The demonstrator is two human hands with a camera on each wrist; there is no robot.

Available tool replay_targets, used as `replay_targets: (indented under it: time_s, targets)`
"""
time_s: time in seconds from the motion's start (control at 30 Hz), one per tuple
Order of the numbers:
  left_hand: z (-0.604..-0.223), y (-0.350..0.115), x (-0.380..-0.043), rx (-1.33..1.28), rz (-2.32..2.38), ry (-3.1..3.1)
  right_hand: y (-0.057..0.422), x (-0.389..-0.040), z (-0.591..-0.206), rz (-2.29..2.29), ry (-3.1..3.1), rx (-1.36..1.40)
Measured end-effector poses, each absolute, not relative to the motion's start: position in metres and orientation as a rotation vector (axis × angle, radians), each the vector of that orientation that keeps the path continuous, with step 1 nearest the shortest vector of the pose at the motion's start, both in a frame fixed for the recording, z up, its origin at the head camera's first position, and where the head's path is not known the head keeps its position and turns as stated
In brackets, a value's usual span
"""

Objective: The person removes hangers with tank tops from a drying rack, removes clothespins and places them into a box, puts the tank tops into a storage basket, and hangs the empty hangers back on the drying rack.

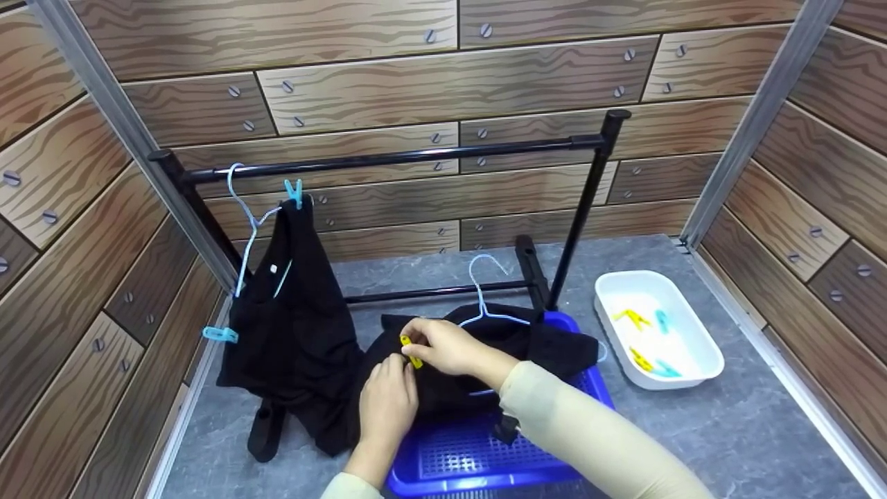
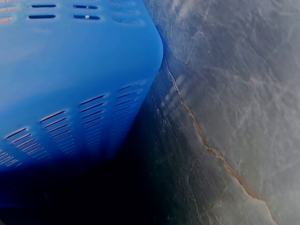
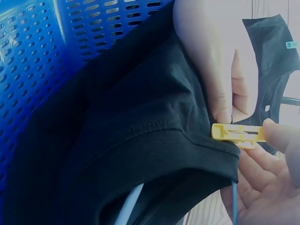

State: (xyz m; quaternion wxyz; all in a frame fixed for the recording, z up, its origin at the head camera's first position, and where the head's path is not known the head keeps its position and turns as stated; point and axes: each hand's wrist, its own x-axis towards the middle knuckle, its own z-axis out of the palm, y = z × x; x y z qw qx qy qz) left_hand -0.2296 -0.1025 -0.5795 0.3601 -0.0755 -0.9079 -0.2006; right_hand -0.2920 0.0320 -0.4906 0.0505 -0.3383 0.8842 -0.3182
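Note:
In the head view, a black top lies over the blue basket with a light-blue wire hanger inside it. My right hand pinches a yellow clothespin between thumb and fingers. My left hand grips the top's cloth just beside the pin. Seen from the right wrist, the clothespin sits across the edge of the shoulder by the neckline, and the hanger's arm shows in the neck opening. The left wrist view shows only the basket's side and the floor, no hand.
A black clothes rack stands behind. From its left end hangs another black top on a blue hanger, with blue clothespins at its edges. The blue basket is below my hands. At right, a white tub holds several yellow and blue clothespins.

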Motion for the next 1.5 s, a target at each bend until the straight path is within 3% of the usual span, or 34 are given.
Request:
replay_targets:
  time_s: [1.5]
  targets:
    - [-0.5789,-0.1022,-0.2298,-0.188,-0.491,-2.349,0.0291,-0.2868,-0.4969,-1.125,2.801,-0.952]
